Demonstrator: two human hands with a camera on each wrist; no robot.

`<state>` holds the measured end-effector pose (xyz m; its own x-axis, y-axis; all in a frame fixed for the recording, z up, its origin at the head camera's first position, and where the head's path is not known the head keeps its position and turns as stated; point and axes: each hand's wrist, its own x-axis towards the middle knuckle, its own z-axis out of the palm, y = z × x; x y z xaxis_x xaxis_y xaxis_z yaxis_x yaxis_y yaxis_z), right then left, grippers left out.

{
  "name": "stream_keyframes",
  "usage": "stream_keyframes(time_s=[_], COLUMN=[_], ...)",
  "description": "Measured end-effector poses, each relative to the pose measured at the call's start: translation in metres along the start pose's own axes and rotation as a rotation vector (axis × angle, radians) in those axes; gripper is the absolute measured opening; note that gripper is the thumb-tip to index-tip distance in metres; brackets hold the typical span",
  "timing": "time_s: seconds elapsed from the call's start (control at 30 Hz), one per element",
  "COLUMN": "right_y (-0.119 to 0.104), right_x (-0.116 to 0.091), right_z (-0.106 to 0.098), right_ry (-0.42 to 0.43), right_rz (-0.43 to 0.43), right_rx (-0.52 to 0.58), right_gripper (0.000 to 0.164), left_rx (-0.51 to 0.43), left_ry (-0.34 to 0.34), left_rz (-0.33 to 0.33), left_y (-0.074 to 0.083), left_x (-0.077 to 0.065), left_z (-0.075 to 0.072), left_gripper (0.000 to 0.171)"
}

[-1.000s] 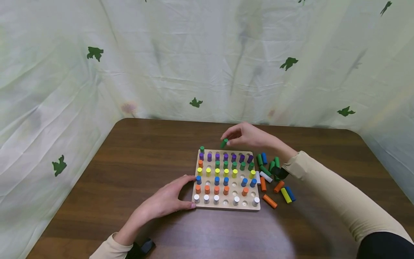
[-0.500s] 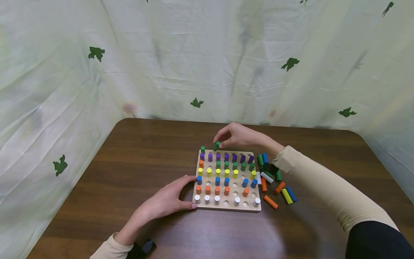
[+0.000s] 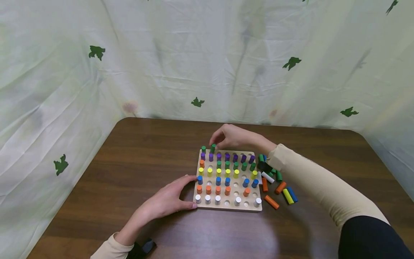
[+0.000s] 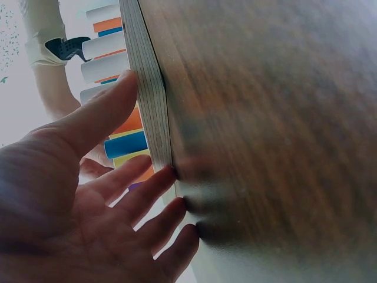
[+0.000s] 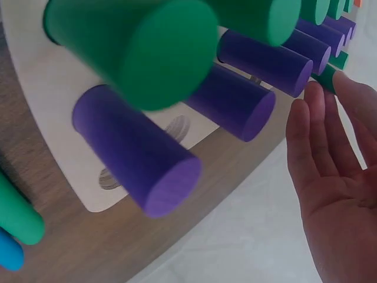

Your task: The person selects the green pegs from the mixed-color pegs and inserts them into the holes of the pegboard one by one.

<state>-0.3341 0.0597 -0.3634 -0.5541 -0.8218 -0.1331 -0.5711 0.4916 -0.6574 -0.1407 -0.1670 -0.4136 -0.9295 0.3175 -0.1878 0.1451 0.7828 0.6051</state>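
Observation:
A light wooden pegboard (image 3: 223, 208) bears rows of coloured pegs, purple, green, yellow, blue, orange and white. At its far edge, my right hand (image 3: 234, 137) pinches a green peg (image 3: 213, 148) standing in the back row, beside another green peg (image 3: 203, 148) at the corner. In the right wrist view the pinched peg (image 5: 326, 79) shows only partly, between thumb and fingertips, behind purple pegs (image 5: 268, 63). My left hand (image 3: 169, 196) touches the board's left side, thumb at the near corner. In the left wrist view its fingers (image 4: 144, 206) lie spread and relaxed along the board's edge (image 4: 147, 82).
Loose pegs lie right of the board: orange (image 3: 271, 202), yellow (image 3: 288, 196), blue (image 3: 292, 194), white (image 3: 267, 177) and several green ones, partly hidden by the right wrist. A brown table (image 3: 155, 144) carries everything, with a pale patterned cloth (image 3: 161, 64) behind.
My right hand has moved left along the board's far edge with the green peg, which has come down into the back row. The left hand stays put.

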Motion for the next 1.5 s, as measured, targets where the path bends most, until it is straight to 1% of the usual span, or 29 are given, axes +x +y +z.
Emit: stream_keyframes(time_s=[0.13, 0.3, 0.57, 0.7, 0.83, 0.97, 1.07, 1.17, 1.27, 1.5], right_y=[-0.002, -0.004, -0.007, -0.006, -0.006, -0.007, -0.009, -0.010, -0.012, -0.017], right_x=[0.002, 0.002, 0.002, 0.004, 0.007, 0.007, 0.005, 0.001, -0.004, -0.018], right_z=[0.000, 0.001, 0.001, 0.004, 0.007, 0.008, 0.007, 0.006, 0.004, 0.000], right_ry=[-0.011, -0.024, -0.012, -0.030, -0.051, -0.077, -0.084, -0.068, -0.035, 0.057], right_rz=[-0.003, 0.002, 0.025, 0.034, 0.060, 0.095, 0.102, 0.093, 0.085, 0.036], right_rx=[-0.008, -0.012, -0.063, -0.050, -0.041, -0.066, -0.071, -0.048, -0.028, -0.030], right_gripper=[0.017, 0.017, 0.015, 0.016, 0.016, 0.019, 0.022, 0.024, 0.024, 0.022], left_rx=[0.000, 0.003, 0.008, 0.002, 0.003, 0.002, 0.001, -0.001, -0.001, -0.002], left_ry=[0.000, 0.000, 0.001, 0.001, 0.005, 0.006, 0.006, 0.004, 0.002, 0.002], left_rz=[0.008, 0.002, -0.006, -0.006, 0.000, -0.003, -0.007, -0.009, -0.011, -0.014], left_y=[0.000, 0.001, 0.001, 0.001, 0.001, 0.001, 0.000, 0.000, 0.001, 0.001], left_x=[0.000, 0.001, 0.001, 0.001, 0.000, 0.000, 0.000, 0.001, 0.001, 0.001], left_z=[0.000, 0.000, 0.000, -0.001, -0.001, 0.000, 0.000, 0.000, 0.000, 0.000], left_gripper=[0.076, 0.076, 0.076, 0.076, 0.076, 0.076, 0.076, 0.077, 0.077, 0.077])
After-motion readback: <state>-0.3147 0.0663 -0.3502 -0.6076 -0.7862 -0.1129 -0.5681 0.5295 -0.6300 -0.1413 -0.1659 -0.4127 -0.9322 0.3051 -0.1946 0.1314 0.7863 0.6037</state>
